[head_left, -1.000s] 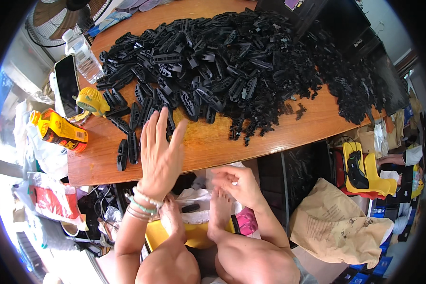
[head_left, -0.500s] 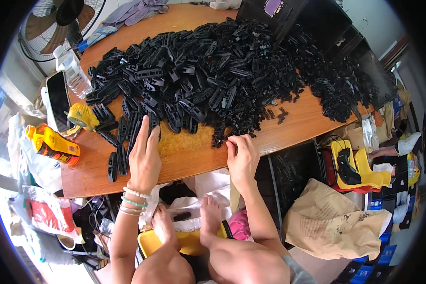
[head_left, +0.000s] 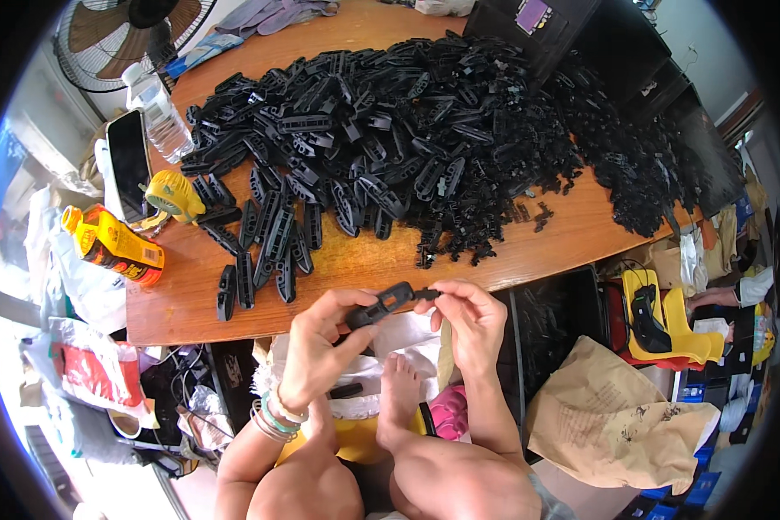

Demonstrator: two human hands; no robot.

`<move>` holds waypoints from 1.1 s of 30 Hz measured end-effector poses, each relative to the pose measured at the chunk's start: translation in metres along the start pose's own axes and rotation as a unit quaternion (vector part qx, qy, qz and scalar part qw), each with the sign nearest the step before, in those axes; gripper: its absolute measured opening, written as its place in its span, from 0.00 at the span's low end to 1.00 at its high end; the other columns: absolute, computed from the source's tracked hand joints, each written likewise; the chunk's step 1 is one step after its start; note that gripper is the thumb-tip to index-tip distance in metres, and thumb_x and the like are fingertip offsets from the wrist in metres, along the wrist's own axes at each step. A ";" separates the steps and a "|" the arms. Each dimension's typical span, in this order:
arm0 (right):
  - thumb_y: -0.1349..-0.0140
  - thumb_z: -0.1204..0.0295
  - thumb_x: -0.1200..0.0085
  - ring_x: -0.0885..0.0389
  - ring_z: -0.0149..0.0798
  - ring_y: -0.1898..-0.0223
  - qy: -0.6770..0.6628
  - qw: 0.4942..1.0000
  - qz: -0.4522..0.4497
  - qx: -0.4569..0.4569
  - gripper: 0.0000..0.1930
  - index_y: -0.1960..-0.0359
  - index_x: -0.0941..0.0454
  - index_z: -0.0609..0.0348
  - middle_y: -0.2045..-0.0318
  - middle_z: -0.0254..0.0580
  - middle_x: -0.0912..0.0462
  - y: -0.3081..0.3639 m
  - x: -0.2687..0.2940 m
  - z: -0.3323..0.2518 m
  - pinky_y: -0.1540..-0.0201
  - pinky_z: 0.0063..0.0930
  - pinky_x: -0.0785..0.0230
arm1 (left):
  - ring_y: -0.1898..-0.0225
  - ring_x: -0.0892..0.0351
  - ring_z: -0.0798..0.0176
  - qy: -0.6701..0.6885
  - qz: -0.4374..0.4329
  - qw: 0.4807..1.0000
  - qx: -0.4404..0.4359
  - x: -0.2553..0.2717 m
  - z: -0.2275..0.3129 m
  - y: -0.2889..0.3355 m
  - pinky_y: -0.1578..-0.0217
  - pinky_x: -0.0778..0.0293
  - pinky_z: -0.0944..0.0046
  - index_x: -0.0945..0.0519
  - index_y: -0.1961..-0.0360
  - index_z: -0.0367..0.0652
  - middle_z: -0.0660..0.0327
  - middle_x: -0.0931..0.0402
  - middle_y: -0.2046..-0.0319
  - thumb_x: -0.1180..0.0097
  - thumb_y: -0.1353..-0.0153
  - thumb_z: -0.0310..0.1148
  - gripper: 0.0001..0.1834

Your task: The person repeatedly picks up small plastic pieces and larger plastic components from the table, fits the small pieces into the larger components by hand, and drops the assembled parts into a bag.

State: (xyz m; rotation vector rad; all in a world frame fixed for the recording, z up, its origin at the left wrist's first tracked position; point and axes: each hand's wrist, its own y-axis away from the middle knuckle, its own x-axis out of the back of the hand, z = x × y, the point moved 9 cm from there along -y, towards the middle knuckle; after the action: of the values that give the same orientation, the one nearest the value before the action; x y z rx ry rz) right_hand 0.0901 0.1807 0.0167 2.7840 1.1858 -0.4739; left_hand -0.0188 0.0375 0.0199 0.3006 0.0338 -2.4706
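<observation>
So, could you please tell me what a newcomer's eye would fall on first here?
Most likely the big heap of black plastic parts sprawled across the wooden table. Next, perhaps, the left hand and right hand near the table's front edge, the left holding a long black part and the right a small black piece at its end. The yellow bottle at the table's left also stands out.

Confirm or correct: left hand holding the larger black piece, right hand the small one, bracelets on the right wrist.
Wrong wrist: the head view shows bracelets on the left. The left hand holds the larger piece, the right hand the small piece.
</observation>
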 end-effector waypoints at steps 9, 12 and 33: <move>0.46 0.82 0.42 0.26 0.26 0.71 0.210 0.974 -0.039 0.070 0.08 0.63 0.18 0.64 0.69 0.38 0.20 0.014 -0.031 -0.019 0.68 0.19 0.34 | 0.57 0.22 0.69 -0.030 0.002 0.999 0.032 -0.006 0.003 0.006 0.57 0.25 0.70 0.27 0.54 0.33 0.58 0.22 0.60 0.43 0.45 0.17 0.16; 0.45 0.81 0.42 0.23 0.28 0.69 0.160 0.987 0.000 0.015 0.08 0.63 0.19 0.64 0.69 0.39 0.19 0.017 -0.027 -0.010 0.65 0.20 0.32 | 0.59 0.20 0.67 0.012 0.010 0.998 0.055 0.000 -0.008 0.006 0.60 0.23 0.70 0.29 0.53 0.32 0.55 0.22 0.62 0.43 0.44 0.17 0.17; 0.49 0.82 0.41 0.21 0.42 0.64 0.354 0.909 -0.013 0.218 0.07 0.67 0.20 0.63 0.65 0.43 0.19 0.028 -0.047 -0.029 0.61 0.30 0.30 | 0.67 0.18 0.66 0.004 0.073 0.996 0.041 0.009 -0.010 0.008 0.66 0.21 0.73 0.38 0.61 0.36 0.52 0.20 0.69 0.41 0.46 0.16 0.18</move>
State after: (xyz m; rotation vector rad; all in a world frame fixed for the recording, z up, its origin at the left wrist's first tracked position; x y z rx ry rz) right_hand 0.0863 0.1341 0.0579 3.4806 1.3526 0.3800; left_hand -0.0188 0.0266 0.0082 0.3366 -0.0842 -2.3297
